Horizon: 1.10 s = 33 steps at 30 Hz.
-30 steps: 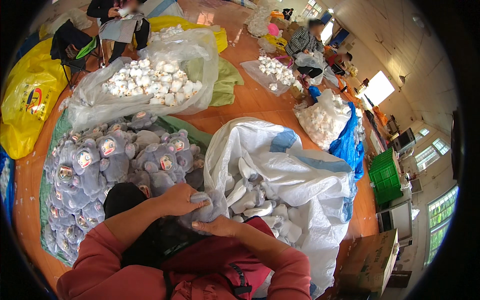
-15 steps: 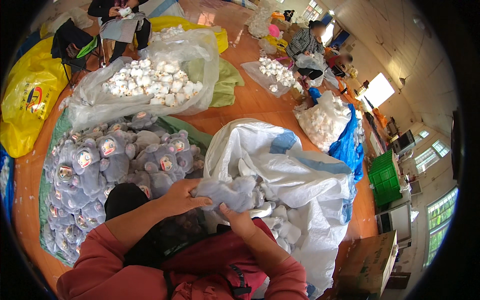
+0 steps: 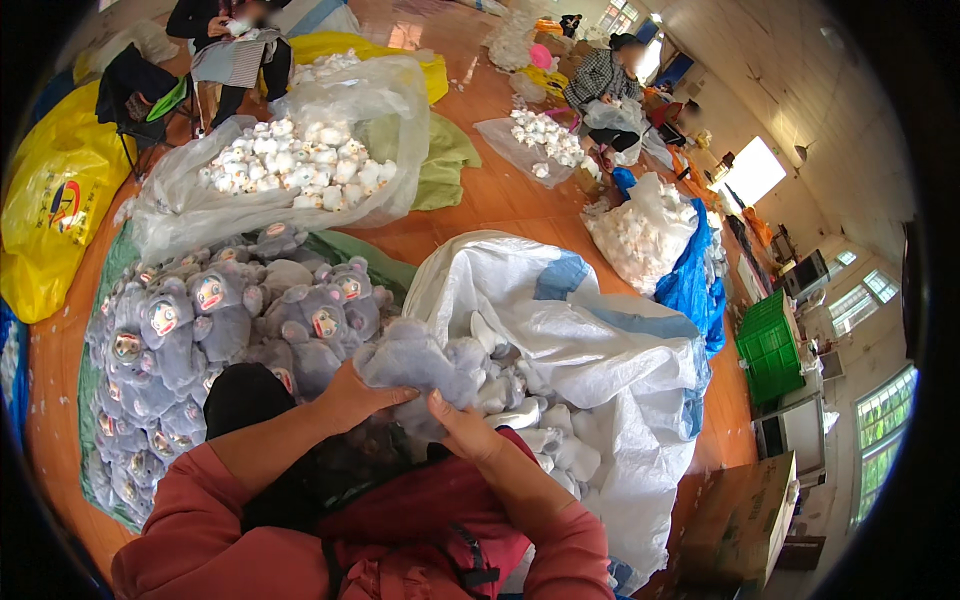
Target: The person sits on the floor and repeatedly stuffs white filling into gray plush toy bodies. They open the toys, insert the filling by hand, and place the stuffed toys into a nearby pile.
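Note:
Both my hands hold a grey plush toy (image 3: 425, 362) over the near edge of a white woven sack (image 3: 640, 390). My left hand (image 3: 352, 398) grips its left end, thumb lying along the lower side. With fingers mostly hidden behind the plush, my right hand (image 3: 468, 432) closes on its lower middle, thumb up. No face shows on this toy from here. Inside the sack lie white, smooth-looking pieces (image 3: 572, 450) whose kind I cannot make out. To the left is a big heap of grey plush toys (image 3: 225, 320) with painted faces and round ears.
Beyond the heap lies a clear plastic bag (image 3: 405, 180) of small white stuffed pieces (image 3: 300, 165). A yellow sack (image 3: 50, 230) stands at far left. On the right are a green crate (image 3: 770, 350) and a cardboard box (image 3: 740, 520). Other people sit working farther back.
The plush toy has moved slightly up and left and been turned, so its broad, rounded side now shows. Both hands have shifted slightly left with it, still gripping.

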Motion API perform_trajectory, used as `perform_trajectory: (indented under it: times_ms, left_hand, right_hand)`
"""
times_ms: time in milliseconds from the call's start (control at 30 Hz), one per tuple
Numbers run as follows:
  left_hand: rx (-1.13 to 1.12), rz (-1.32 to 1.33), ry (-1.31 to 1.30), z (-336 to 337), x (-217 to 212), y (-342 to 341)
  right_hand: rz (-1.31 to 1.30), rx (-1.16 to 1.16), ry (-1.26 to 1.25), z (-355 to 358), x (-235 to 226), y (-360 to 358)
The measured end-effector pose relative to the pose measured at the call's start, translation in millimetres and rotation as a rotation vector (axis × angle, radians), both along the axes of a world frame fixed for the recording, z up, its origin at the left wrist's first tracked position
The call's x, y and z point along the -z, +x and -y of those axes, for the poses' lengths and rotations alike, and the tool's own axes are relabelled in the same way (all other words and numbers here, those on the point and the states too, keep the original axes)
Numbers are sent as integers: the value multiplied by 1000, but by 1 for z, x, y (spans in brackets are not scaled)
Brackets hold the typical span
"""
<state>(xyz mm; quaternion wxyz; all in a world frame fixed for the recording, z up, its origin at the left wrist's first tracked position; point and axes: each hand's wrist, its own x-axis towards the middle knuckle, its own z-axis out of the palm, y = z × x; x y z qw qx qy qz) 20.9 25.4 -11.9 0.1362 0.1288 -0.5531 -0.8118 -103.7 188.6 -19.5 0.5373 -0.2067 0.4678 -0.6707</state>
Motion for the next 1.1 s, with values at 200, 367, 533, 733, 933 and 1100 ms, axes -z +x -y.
perform_trajectory:
  times_ms: [200,367,533,733,933,1100]
  left_hand:
    - [-41,-56,244,-15,13,-8]
    - [22,-52,173,-9,23,-11]
    - [-121,-179,274,-2,1,-12]
    - [-204,50,-426,8,-9,-7]
    - [-451,-188,-930,13,-17,-11]
    - [-455,-284,-905,9,-18,-13]
  right_hand:
    - [-149,46,-103,7,4,3]
    - [80,11,-76,5,-6,-3]
    - [64,21,-150,4,-18,-2]
    - [32,61,-118,8,-17,-1]
    - [31,127,-142,8,-18,0]
    - [-79,260,-168,4,-21,1]
